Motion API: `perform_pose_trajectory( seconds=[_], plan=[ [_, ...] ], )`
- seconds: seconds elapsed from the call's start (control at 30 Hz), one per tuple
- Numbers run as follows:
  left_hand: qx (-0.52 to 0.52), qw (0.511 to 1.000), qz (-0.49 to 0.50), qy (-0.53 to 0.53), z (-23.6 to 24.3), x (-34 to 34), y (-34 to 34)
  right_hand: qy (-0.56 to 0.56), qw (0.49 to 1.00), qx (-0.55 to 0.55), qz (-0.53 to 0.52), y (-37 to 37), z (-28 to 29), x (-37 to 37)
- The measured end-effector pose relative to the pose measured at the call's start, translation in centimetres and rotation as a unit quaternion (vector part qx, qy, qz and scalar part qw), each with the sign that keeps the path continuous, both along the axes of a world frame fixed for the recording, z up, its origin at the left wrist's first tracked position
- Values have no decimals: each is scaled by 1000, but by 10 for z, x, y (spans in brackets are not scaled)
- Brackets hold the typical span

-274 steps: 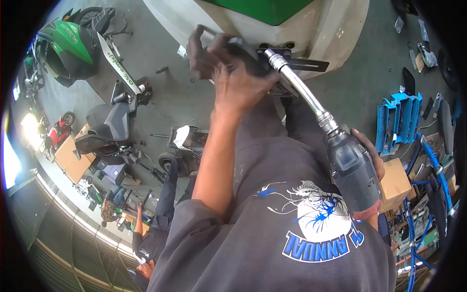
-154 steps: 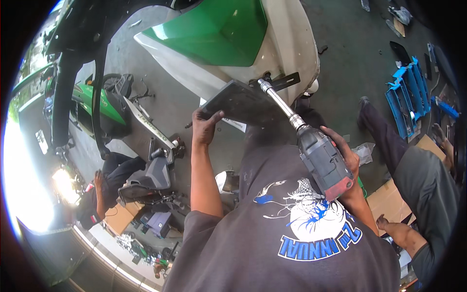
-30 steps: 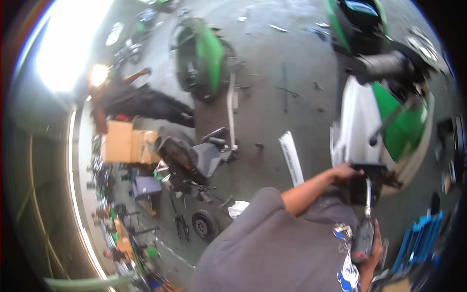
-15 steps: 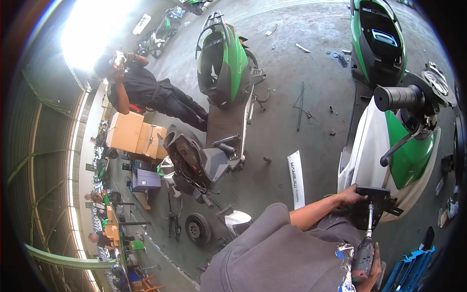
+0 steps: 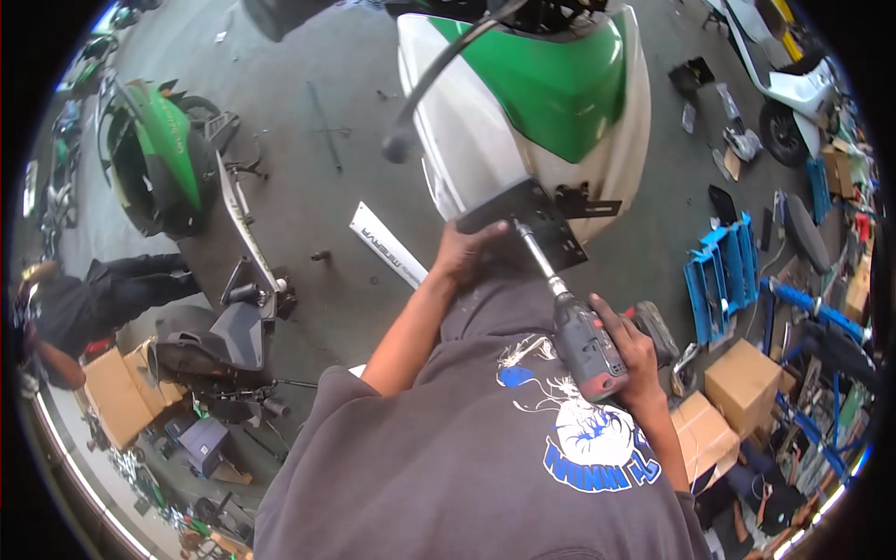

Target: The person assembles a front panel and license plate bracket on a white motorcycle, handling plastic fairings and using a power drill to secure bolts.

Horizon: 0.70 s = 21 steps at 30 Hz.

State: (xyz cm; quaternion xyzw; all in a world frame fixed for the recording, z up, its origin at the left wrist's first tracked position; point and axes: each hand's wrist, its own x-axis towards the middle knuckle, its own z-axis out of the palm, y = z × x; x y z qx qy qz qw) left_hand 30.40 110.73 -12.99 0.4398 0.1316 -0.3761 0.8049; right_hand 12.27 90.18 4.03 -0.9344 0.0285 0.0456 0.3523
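Note:
My right hand (image 5: 633, 359) is wrapped round a grey and red cordless power driver (image 5: 588, 345) with a long socket extension (image 5: 539, 254). The tip of the extension meets a flat black plate (image 5: 546, 217), near its middle. My left hand (image 5: 469, 250) grips the plate by its near left edge, with the thumb lying on top; the fingers beneath are hidden. Behind the plate stands the white and green front panel (image 5: 560, 84) of a scooter. A black bracket (image 5: 590, 205) with slots sits against the panel next to the plate.
A white printed strip (image 5: 387, 245) lies on the floor at left. Further left are a partly stripped green scooter (image 5: 154, 149) and another person (image 5: 89, 294). On the right are blue metal frames (image 5: 719, 275), cardboard boxes (image 5: 742, 381) and a white scooter (image 5: 807, 98).
My view has swung to the right and down, so the plate and driver now appear near the middle. Both hands keep their holds on the plate and the driver.

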Motion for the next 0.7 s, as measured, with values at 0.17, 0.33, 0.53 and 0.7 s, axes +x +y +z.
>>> perform_pose_trajectory(
  seconds=[0.17,0.33,0.53,0.7],
  plan=[
    [55,998,-7,-40,-15,-7,-10,2,1000,2,-22,-1,1,-7],
    [91,994,-8,-55,-13,-8,-8,-6,998,36,-53,2,-5,-12],
    [125,992,-6,-33,-15,-6,-8,16,988,122,-97,-3,-14,-13],
    [103,993,30,-44,-14,-7,-10,-17,990,123,-64,-18,-41,-21]
  ],
)
